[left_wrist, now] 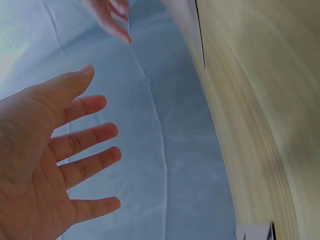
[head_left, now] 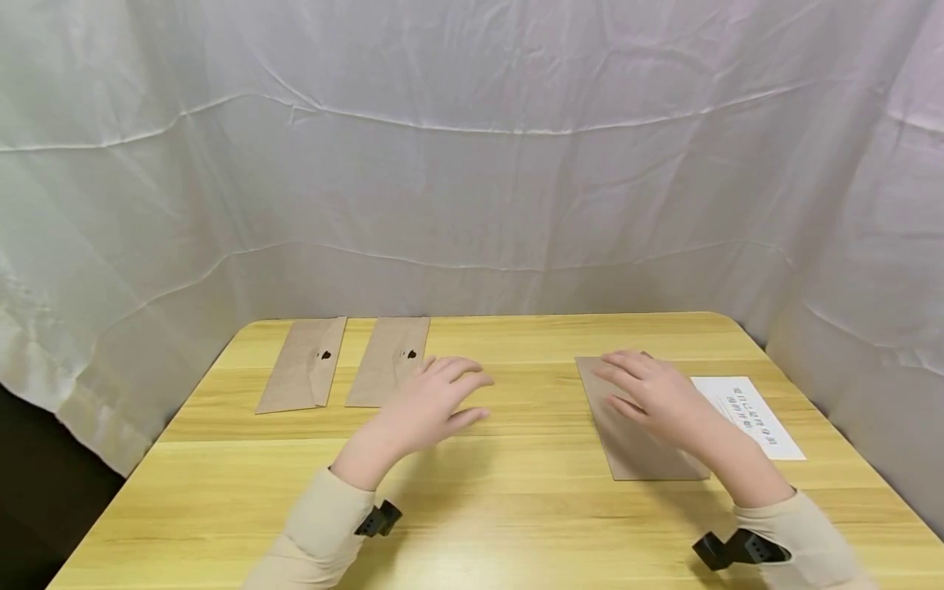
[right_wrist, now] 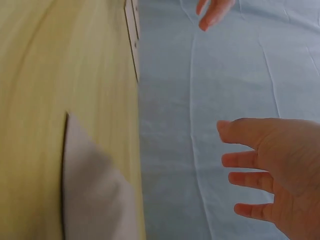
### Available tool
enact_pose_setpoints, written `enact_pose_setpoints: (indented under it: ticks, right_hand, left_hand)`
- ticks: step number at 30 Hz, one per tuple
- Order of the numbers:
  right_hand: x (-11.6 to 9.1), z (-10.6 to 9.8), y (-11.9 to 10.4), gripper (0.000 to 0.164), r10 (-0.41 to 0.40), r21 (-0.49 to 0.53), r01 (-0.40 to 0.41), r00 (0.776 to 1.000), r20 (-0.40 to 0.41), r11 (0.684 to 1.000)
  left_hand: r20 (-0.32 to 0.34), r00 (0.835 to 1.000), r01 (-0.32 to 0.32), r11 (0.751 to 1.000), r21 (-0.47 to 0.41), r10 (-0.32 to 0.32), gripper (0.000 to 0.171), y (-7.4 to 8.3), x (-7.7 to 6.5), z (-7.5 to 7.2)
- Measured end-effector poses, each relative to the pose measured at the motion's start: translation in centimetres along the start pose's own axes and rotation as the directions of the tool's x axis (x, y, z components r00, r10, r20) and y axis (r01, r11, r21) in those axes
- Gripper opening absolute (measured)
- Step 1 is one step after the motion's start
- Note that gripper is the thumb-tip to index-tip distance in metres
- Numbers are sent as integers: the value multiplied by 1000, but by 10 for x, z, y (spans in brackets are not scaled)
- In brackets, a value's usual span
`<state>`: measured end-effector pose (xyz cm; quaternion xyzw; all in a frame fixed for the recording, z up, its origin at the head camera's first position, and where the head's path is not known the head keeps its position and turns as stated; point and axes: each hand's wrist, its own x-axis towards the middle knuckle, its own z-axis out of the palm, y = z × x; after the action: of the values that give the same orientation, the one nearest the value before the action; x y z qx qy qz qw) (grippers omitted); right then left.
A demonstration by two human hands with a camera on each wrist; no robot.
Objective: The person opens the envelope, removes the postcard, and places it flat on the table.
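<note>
My left hand [head_left: 437,403] hovers over the wood table, with its fingers spread and nothing in them, as the left wrist view also shows. It is nearest to a brown paper envelope [head_left: 383,365], whose near right corner it partly hides. Above another brown envelope [head_left: 634,451] on the right is my right hand [head_left: 660,399], its fingers apart and empty. In the right wrist view that hand is clear of the envelope [right_wrist: 95,195]. Beside this envelope lies a white card [head_left: 782,442] printed with dark characters, partly covered by the right hand and wrist.
At the far left lies a further brown envelope [head_left: 295,369], flap up with a small dark mark. The wood table [head_left: 509,508] has rounded back corners. A pale cloth curtain [head_left: 487,197] hangs behind it and along both sides.
</note>
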<state>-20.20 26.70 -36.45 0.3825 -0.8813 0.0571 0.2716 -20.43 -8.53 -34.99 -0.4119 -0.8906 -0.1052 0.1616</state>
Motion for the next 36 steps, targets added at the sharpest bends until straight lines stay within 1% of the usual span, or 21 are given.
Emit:
enact_pose_setpoints:
  ticks: [4, 6, 9, 11, 16, 19, 22, 26, 28, 31, 36]
  right_hand:
    - [7, 12, -8, 37, -68, 25, 68, 998, -13, 997]
    - [10, 18, -13, 39, -85, 36, 85, 996, -6, 996]
    - [15, 26, -23, 42, -78, 32, 77, 996, 31, 996]
    - [20, 30, -30, 39, -73, 32, 71, 996, 56, 997]
    - [34, 42, -47, 50, -87, 47, 83, 992, 96, 995]
    - [42, 49, -57, 49, -95, 60, 87, 987, 133, 994]
    - [50, 55, -68, 47, -77, 95, 58, 975, 210, 994]
    - [62, 61, -81, 49, -32, 133, -14, 941, 336, 991]
    - [68, 65, -86, 50, -16, 141, -40, 926, 377, 989]
    - [77, 73, -92, 51, -18, 145, -45, 915, 404, 988]
    - [92, 86, -103, 50, -57, 164, -14, 906, 418, 986]
  left_hand:
    - [-39, 998, 51, 999, 4, -50, 39, -15, -9, -5]
    - [-55, 996, 71, 997, 15, -70, 37, -22, -12, -5]
    - [-76, 993, 96, 995, 30, -94, 35, -34, -16, -5]
    - [-88, 990, 116, 993, 32, -112, 35, -42, -18, -5]
    - [-109, 980, 170, 985, -6, -169, 34, -60, -23, -5]
    - [-105, 970, 217, 976, -18, -218, 33, -71, -27, -4]
    - [-87, 959, 270, 963, -21, -271, 34, -82, -33, -1]
    - [-47, 939, 340, 940, -19, -340, 36, -96, -39, 3]
    - [-21, 928, 371, 928, -12, -372, 39, -101, -42, 4]
    - [22, 909, 416, 909, 3, -416, 44, -109, -46, 6]
    - [97, 875, 476, 879, 21, -475, 49, -115, -53, 9]
